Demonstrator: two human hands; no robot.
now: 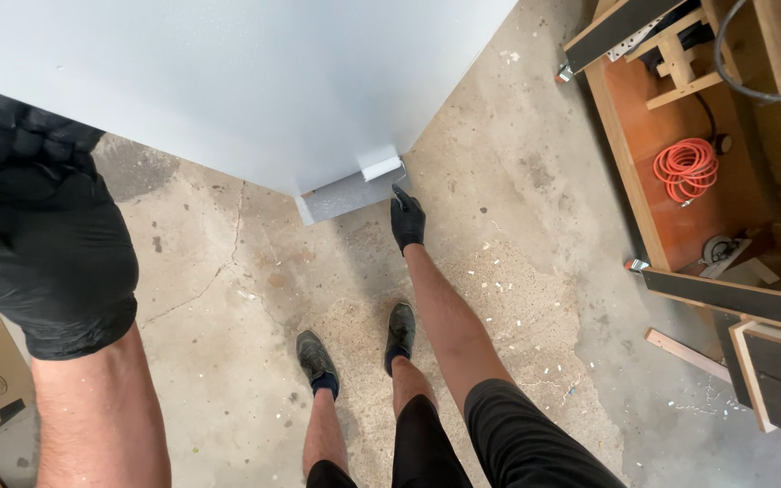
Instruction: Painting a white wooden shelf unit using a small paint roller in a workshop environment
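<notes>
Gloves black on both hands — right hand grips a paint roller against the white panel; left hand — fingers curled, near left.

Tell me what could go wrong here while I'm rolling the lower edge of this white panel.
1. The right hand works the small paint roller at the very bottom corner of the white panel; it could slip off the edge and mark the concrete floor.
2. Both shoes stand close under the painted edge, so drips might land on them.
3. The left hand is gloved and raised beside the panel; it may brush the panel's surface.
</notes>
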